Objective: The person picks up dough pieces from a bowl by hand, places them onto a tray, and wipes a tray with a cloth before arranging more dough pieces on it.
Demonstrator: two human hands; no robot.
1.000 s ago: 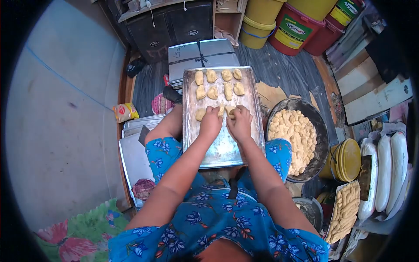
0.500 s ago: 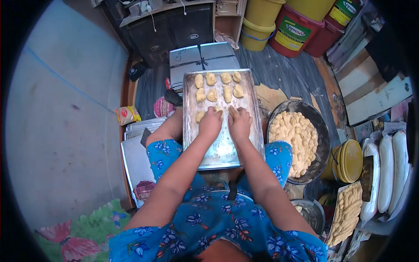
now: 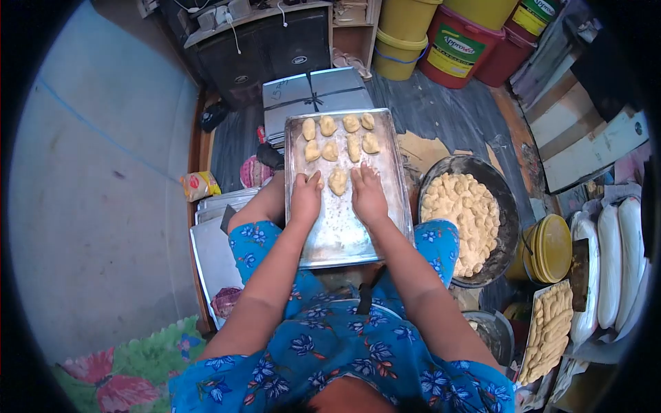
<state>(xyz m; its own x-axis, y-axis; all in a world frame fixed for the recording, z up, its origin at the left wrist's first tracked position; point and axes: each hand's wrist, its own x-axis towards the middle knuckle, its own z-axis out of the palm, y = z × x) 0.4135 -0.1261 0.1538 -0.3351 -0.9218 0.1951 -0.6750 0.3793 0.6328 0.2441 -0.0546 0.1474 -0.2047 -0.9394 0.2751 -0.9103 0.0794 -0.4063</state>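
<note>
A metal baking tray (image 3: 396,206) rests across the lap, with lumps of dough in two rows at its far end. Nearer me, a single dough lump (image 3: 337,181) lies between my two hands, touched by neither. My left hand (image 3: 306,199) is closed at the tray's left side, its fingers curled round a dough piece (image 3: 319,183) that is mostly hidden. To the right of the single lump, my right hand (image 3: 370,196) lies on the tray with its fingers stretched forward; no dough shows in it.
At my right stands a dark basin (image 3: 509,234) heaped with dough pieces (image 3: 461,220). Beyond it are a yellow bucket (image 3: 553,248) and a tray of shaped dough (image 3: 547,334). Tied flat boxes (image 3: 317,89) lie ahead, with margarine buckets (image 3: 458,51) behind. A wall (image 3: 117,193) borders the left.
My hands have moved apart, uncovering the middle dough lump. The left hand went left onto the dough piece there; the right hand shifted slightly, its fingers now straighter.
</note>
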